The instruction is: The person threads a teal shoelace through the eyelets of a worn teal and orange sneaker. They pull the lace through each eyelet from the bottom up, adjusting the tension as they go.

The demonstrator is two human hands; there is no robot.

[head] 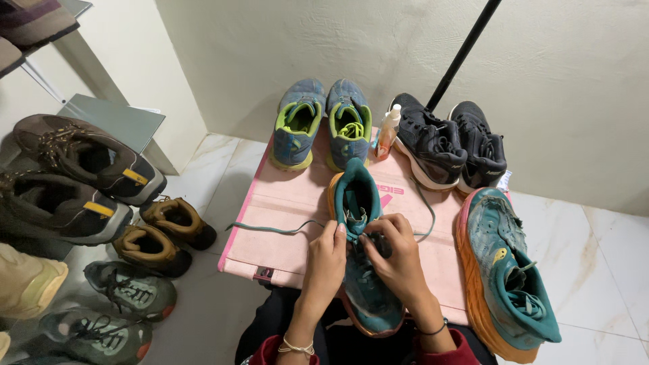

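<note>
The left hand (pixel 326 260) curls against the near side of the teal shoe (pixel 359 250), fingers pressed together on the tongue edge, while the right hand (pixel 399 260) pinches the lacing at mid-shoe between thumb and fingertips. The shoe lies on the pink mat (pixel 284 203), its opening pointed away towards the wall and its toe towards the person's lap.

The mat is a flat, pale pink rectangle with a brighter pink border, spread on a glossy marble floor (pixel 608 250) below a rough off-white wall (pixel 338 47). A thin dark pole (pixel 463 54) leans up the wall behind the mat.

The shoe is teal mesh with an orange sole, scuffed and grubby, and its grey-green lace (pixel 270 228) trails loose over the mat's left part. Its mate (pixel 507 270) lies on its side at the mat's right edge, thick orange sole outward.

At the mat's far edge stand blue shoes (pixel 323 125) with lime lining, then a small clear bottle (pixel 387 132) with orange liquid, then black shoes (pixel 449 145) with white soles. Left of the mat, tan boots (pixel 162 233) and grey-green shoes (pixel 122 304) sit on the floor, and brown shoes (pixel 74 176) rest on a rack.
</note>
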